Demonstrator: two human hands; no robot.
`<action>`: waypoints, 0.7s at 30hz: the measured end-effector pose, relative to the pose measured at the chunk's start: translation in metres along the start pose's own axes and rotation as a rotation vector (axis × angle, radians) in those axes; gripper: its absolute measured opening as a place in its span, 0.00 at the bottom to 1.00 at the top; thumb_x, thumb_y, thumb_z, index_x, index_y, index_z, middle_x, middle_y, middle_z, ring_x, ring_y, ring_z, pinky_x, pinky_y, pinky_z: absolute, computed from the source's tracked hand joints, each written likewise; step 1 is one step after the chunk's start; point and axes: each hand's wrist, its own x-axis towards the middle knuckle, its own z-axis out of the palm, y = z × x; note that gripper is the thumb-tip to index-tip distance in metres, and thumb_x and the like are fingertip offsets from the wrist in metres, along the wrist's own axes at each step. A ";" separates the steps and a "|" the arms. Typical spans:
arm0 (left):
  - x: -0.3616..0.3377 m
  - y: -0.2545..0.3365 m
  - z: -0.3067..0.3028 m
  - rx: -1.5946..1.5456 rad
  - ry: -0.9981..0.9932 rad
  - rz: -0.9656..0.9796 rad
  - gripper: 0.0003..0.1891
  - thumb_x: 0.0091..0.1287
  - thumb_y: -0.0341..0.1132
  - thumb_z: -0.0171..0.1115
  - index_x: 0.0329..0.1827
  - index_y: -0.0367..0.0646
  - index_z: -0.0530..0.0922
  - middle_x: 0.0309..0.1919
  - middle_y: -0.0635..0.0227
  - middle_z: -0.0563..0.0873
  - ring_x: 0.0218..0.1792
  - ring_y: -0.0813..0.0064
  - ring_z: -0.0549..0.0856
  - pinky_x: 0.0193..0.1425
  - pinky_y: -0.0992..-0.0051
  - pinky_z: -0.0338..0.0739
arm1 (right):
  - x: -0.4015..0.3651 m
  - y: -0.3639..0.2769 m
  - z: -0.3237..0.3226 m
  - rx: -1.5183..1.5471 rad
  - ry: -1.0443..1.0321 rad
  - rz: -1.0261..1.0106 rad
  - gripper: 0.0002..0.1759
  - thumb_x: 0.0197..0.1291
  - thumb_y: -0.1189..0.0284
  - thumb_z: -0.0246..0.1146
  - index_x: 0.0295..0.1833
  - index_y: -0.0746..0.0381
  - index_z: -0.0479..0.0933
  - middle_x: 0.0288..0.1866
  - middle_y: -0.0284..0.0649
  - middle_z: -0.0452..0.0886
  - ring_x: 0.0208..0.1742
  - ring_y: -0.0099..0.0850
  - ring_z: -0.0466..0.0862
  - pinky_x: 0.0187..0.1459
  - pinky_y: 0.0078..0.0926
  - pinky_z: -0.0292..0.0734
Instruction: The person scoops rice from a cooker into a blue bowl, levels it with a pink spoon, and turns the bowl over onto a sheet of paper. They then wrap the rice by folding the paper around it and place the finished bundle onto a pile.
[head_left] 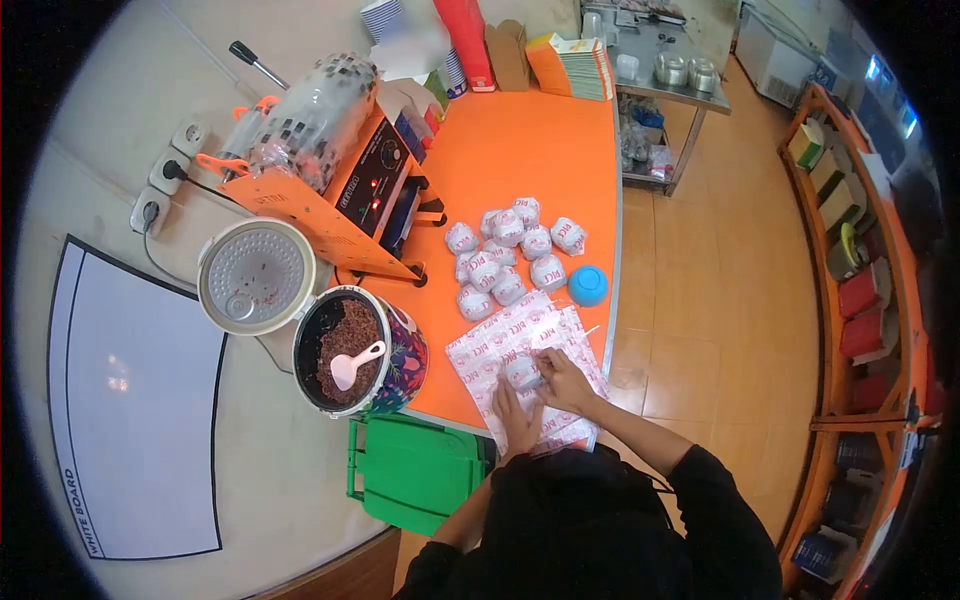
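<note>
On a stack of printed wrapping paper [475, 350] at the table's near edge sits a small paper-wrapped bundle [521, 372], with my hands around it. My left hand [515, 418] presses against its lower left side, fingers close together. From the right, my right hand [565, 382] has its fingers bent onto the bundle's paper. What lies inside is hidden. Just beyond the sheets stand several finished wrapped bundles [507, 228] in a loose pile. A blue cup [588, 286] is beside them, near the table's right edge.
Left of the paper, an open rice cooker [405, 350] holds brownish-red rice [350, 330] and a pink scoop [344, 372]. An orange sealing machine [300, 232] stands behind it. A green bin [420, 475] is below the table edge. Orange shelves [905, 330] line the right.
</note>
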 end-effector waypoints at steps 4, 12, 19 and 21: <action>0.037 0.011 -0.023 -1.014 -0.050 -0.540 0.33 0.70 0.32 0.52 0.76 0.30 0.55 0.73 0.55 0.61 0.72 0.67 0.63 0.75 0.67 0.55 | 0.003 -0.006 0.003 0.134 0.074 0.114 0.38 0.46 0.73 0.65 0.68 0.67 0.70 0.58 0.52 0.71 0.58 0.47 0.74 0.60 0.38 0.73; 0.073 0.019 -0.027 -1.176 0.001 -0.666 0.23 0.66 0.32 0.67 0.63 0.38 0.73 0.57 0.61 0.79 0.60 0.71 0.78 0.62 0.70 0.74 | 0.030 -0.026 -0.028 -0.146 0.103 -0.298 0.37 0.46 0.73 0.69 0.67 0.57 0.72 0.73 0.42 0.68 0.74 0.39 0.67 0.69 0.43 0.68; 0.084 -0.002 -0.007 -0.559 0.052 0.019 0.27 0.59 0.27 0.70 0.63 0.39 0.73 0.59 0.57 0.77 0.58 0.67 0.79 0.60 0.67 0.76 | 0.038 -0.028 -0.008 0.351 0.105 -0.014 0.38 0.46 0.88 0.56 0.69 0.62 0.70 0.67 0.44 0.76 0.67 0.38 0.77 0.67 0.38 0.72; 0.093 -0.011 0.006 -0.652 0.111 -0.117 0.25 0.63 0.32 0.66 0.63 0.38 0.73 0.58 0.58 0.77 0.57 0.66 0.79 0.61 0.68 0.75 | 0.042 -0.031 -0.001 0.861 0.065 0.218 0.38 0.47 0.89 0.55 0.69 0.64 0.69 0.59 0.44 0.81 0.58 0.32 0.81 0.59 0.32 0.76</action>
